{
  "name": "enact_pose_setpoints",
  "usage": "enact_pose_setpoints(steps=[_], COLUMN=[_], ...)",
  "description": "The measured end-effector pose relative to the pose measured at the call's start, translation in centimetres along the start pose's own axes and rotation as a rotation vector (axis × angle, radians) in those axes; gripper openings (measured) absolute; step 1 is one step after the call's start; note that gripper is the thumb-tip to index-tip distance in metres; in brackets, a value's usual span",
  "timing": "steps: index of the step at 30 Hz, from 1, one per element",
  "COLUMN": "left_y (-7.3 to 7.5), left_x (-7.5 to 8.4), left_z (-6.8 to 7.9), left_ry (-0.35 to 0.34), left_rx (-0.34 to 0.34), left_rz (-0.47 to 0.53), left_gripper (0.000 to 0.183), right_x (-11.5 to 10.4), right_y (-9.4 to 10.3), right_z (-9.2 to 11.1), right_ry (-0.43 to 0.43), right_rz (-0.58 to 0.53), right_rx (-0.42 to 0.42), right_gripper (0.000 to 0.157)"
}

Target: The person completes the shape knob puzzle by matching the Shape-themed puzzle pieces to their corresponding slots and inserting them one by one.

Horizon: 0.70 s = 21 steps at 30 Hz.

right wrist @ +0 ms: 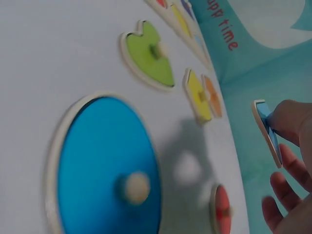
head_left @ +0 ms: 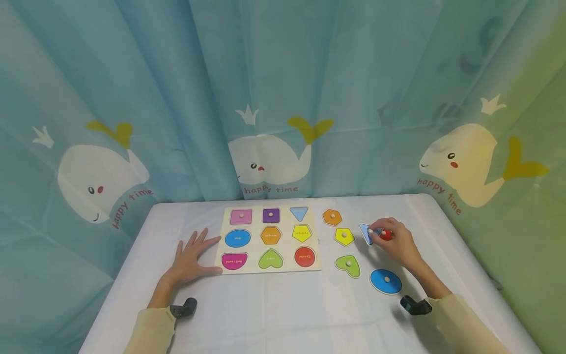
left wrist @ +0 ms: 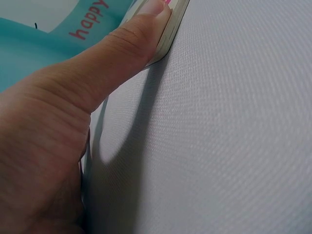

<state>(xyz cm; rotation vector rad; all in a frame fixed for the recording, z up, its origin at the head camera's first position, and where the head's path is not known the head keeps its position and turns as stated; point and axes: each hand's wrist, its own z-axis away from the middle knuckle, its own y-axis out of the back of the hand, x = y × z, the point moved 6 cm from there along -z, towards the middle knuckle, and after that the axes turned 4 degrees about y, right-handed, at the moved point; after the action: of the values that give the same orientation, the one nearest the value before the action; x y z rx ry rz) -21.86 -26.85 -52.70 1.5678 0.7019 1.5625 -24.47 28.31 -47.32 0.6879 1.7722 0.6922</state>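
Note:
My right hand (head_left: 397, 242) pinches a blue triangle puzzle piece (right wrist: 267, 129) by its knob, lifted above the table. Beneath that hand, partly hidden, lies a red circle piece (right wrist: 223, 207). With fingers spread, my left hand (head_left: 187, 260) rests at the left edge of the shape puzzle board (head_left: 253, 246). Its thumb (left wrist: 126, 44) touches the board's corner. A pink rectangle (head_left: 247, 217) and a purple square (head_left: 271, 221), both knobbed, sit in the board's back row. The other places there show coloured, labelled shapes without knobs.
Right of the board lie an orange hexagon (head_left: 332, 222), a yellow pentagon (head_left: 349, 240), a green heart (head_left: 352, 269) and a blue oval (head_left: 379, 283), each knobbed. A whale-printed curtain (head_left: 177, 98) hangs behind the white table (head_left: 274, 314).

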Motion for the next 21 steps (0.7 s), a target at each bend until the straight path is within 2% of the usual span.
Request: enact_pose_setpoints(steps=[9,16,21], left_y=[0.0,-0.1,0.0], left_x=[0.1,0.1,0.2], left_z=[0.1,0.1,0.2], left_ry=[-0.005,-0.003,-0.006], left_rx=[0.005,0.004,0.011], left_rz=[0.003,-0.001,0.005], left_gripper=[0.094,0.095,0.094], right_x=[-1.7,-3.1,-4.1], right_y=[-2.0,-3.8,-5.1], right_z=[-3.1,-5.2,-6.7], right_ry=[0.04,0.051,0.046], right_rz=[-0.095,-0.195,-0.206], right_rx=[0.031,0.001,-0.024], right_gripper=[0.013,0.012,0.013])
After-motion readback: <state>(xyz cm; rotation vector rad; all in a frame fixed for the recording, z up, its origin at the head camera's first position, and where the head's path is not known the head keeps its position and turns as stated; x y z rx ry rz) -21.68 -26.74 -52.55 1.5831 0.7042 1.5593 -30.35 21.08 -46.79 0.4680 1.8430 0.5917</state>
